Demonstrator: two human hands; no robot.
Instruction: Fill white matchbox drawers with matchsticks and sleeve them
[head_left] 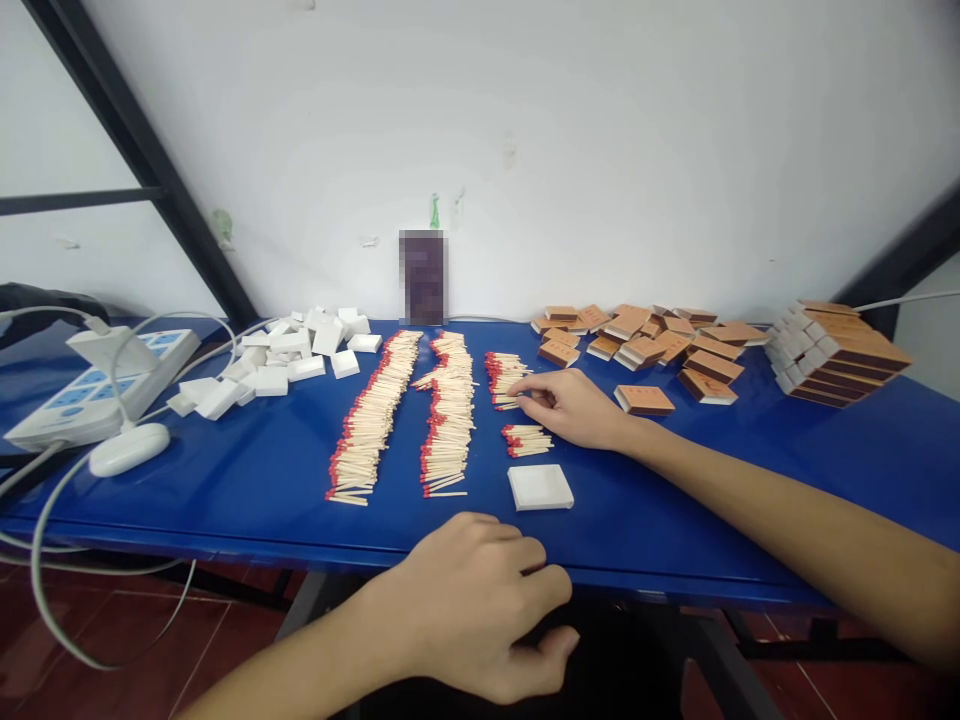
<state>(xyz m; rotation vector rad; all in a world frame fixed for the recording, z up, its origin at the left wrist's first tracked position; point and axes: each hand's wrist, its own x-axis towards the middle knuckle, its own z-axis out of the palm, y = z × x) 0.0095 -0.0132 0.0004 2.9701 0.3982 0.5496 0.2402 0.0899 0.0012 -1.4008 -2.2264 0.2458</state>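
Note:
My right hand [574, 408] reaches over a short row of red-tipped matches [501, 370], its thumb and forefinger pinched at the row's near end. Just in front lies a smaller bunch of matches [529, 440]. Nearer still is a white matchbox tray [540, 487], flat on the blue table. My left hand [487, 605] hovers at the table's front edge, holding nothing, with loosely curled fingers and the thumb apart. Two long rows of matches, a left row [371, 425] and a middle row [448, 415], run away from me, heads to the left.
White matchbox trays [292, 350] are heaped at the back left. Orange matchbox sleeves [637, 335] lie scattered at the back right, beside a stacked block of matchboxes [840, 355]. A power strip [105, 390] with white cables occupies the left end. A blurred dark rectangle [424, 278] stands against the wall.

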